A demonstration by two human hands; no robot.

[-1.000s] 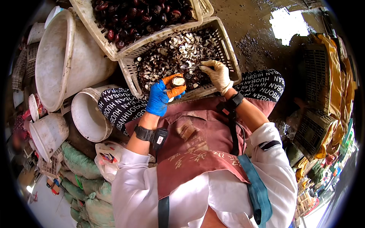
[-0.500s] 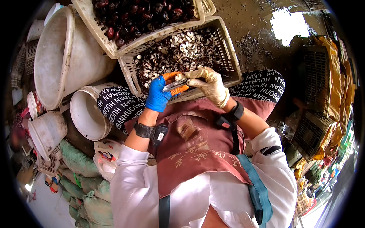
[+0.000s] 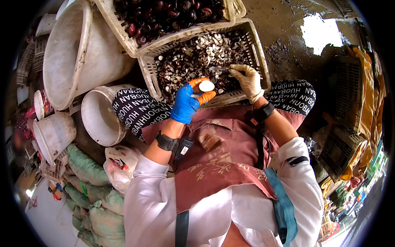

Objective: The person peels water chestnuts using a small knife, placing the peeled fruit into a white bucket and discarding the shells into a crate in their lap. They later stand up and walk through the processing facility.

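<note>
From my remote seat, with twelve at the top of the view, I find the left hand just above centre, toward half past eleven. Blue glove, orange fingertips; thumb and fingers pinch a pale piece, rounded white face showing. That piece sits at twelve, above the near side of a cream crate of peelings, well apart from the other glove.

Right hand near half past one, off-white glove: thumb and forefinger pressed together on a thin tool that points toward nine. Tool blurred; I cannot tell whether it meets the peelings below.

Between eleven and twelve, a second crate of dark bulbs, its near edge against or over the first crate's far edge; I cannot tell which.

At ten I log a large dirty-white tub; at nine, a white bucket; at eight, a plastic bag beside stacked green sacks. Toward two, a bright patch on the wet floor. At three, yellow-brown sheeting. Toward six, a maroon apron over white sleeves and shirt.
</note>
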